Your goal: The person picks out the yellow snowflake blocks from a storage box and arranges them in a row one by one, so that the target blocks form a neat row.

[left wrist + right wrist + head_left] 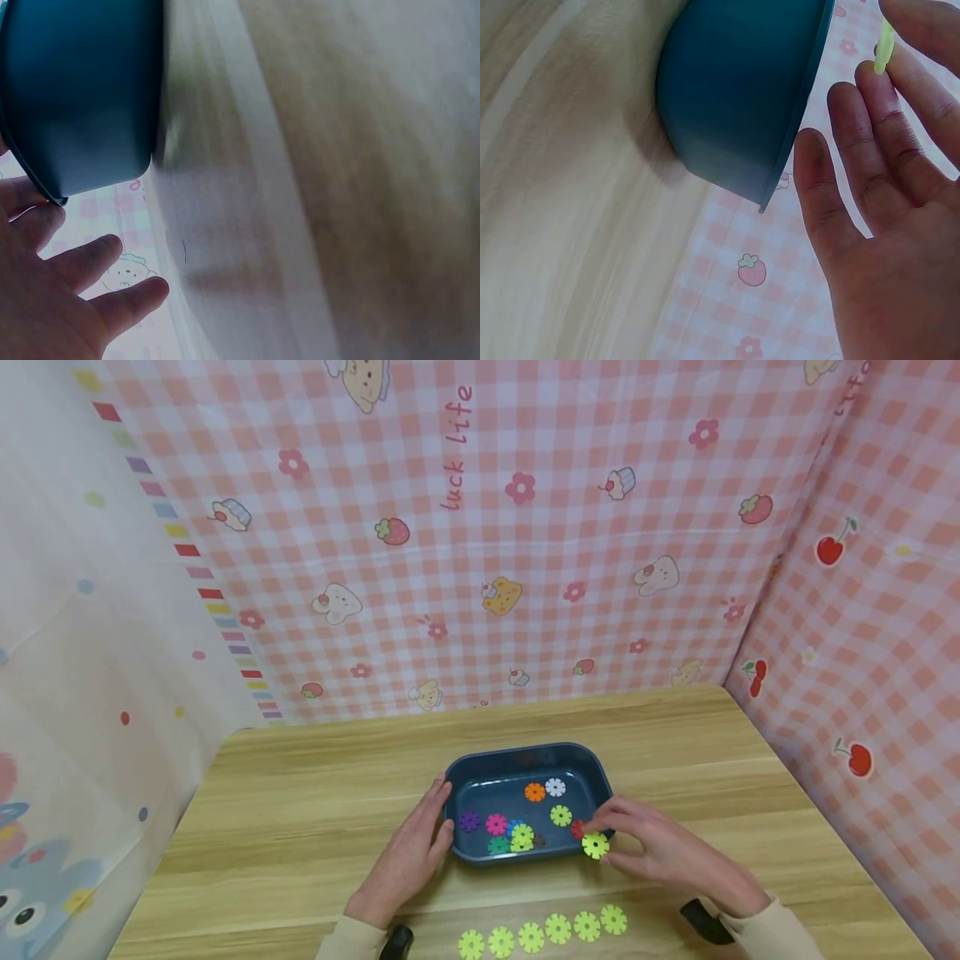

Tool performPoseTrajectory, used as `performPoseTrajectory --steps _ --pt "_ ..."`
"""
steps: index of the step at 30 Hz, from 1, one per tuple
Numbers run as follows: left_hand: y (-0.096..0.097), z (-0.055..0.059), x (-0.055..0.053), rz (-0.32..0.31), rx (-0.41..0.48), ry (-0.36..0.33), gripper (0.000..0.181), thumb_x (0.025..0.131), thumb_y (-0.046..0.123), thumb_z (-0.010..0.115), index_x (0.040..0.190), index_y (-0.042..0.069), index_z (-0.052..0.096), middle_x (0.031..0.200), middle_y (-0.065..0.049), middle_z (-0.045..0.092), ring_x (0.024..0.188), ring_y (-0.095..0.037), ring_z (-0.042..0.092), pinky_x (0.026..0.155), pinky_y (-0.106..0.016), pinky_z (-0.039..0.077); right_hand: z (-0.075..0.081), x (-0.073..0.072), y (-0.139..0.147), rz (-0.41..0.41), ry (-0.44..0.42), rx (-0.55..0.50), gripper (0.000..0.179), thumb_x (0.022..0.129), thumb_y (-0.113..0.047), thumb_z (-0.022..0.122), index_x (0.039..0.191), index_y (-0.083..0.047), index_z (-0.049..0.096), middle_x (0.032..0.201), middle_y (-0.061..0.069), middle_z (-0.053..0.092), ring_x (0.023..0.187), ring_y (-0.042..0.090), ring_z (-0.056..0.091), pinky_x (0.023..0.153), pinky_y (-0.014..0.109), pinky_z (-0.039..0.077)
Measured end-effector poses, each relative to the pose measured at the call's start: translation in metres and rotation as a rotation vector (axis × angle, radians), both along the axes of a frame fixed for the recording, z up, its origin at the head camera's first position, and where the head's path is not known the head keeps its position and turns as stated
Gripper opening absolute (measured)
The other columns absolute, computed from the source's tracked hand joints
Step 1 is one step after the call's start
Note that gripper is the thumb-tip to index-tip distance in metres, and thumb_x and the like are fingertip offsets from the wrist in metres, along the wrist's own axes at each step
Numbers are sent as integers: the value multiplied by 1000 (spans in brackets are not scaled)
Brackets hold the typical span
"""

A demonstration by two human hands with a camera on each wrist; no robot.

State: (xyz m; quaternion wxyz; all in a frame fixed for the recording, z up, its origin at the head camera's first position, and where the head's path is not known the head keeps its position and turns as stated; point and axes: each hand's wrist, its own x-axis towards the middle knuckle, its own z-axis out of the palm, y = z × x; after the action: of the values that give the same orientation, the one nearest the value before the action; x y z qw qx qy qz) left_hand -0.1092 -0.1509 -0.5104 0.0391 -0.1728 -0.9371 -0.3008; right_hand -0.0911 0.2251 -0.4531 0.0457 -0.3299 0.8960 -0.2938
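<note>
In the head view a dark blue tray (517, 758) holds several notched plastic discs. Among them are a purple disc (469, 822), a pink disc (496, 824), an orange disc (534, 792) and a white disc (555, 787). My left hand (405, 852) rests against the tray's left side, its fingers fairly straight and spread in the left wrist view. At the front right corner my right hand (652, 847) pinches a yellow-green disc (596, 846) over the rim. The right wrist view shows that disc (884, 49) edge-on between thumb and fingertips.
Nearer me, several yellow-green discs (531, 937) lie in a row on the wooden table (300, 827). A pink checked cloth (480, 552) hangs behind the table and along the right, with a white patterned cloth (75, 635) on the left.
</note>
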Motion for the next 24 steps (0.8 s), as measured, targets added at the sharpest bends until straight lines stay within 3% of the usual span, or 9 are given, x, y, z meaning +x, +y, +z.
performPoseTrajectory --steps 5,10,17,24 --pt "0 -1 0 0 -1 -7 57 109 25 53 160 6 37 170 -9 27 153 -26 32 122 -48 32 1 6 6 -24 -24 8 33 92 -17 79 124 -18 74 118 -9 60 105 19 59 91 36 58" --pt "0 0 -1 2 -7 -16 57 109 25 53 161 7 36 170 -7 26 153 -25 32 122 -48 32 -3 13 13 -4 32 -9 33 91 -14 80 123 -16 75 116 -10 60 102 17 60 88 35 58" --pt "1 0 0 5 -8 -19 57 109 25 53 161 7 37 170 -6 25 153 -26 32 122 -48 32 -11 22 24 -15 -83 14 31 94 -19 78 125 -21 74 119 -14 60 106 9 58 93 34 58" --pt "2 1 1 20 -10 -24 57 110 27 52 161 8 36 171 -6 25 153 -31 32 121 -50 32 -26 28 33 54 -77 -5 30 94 -18 77 124 -18 73 118 -14 61 103 5 59 90 30 58"
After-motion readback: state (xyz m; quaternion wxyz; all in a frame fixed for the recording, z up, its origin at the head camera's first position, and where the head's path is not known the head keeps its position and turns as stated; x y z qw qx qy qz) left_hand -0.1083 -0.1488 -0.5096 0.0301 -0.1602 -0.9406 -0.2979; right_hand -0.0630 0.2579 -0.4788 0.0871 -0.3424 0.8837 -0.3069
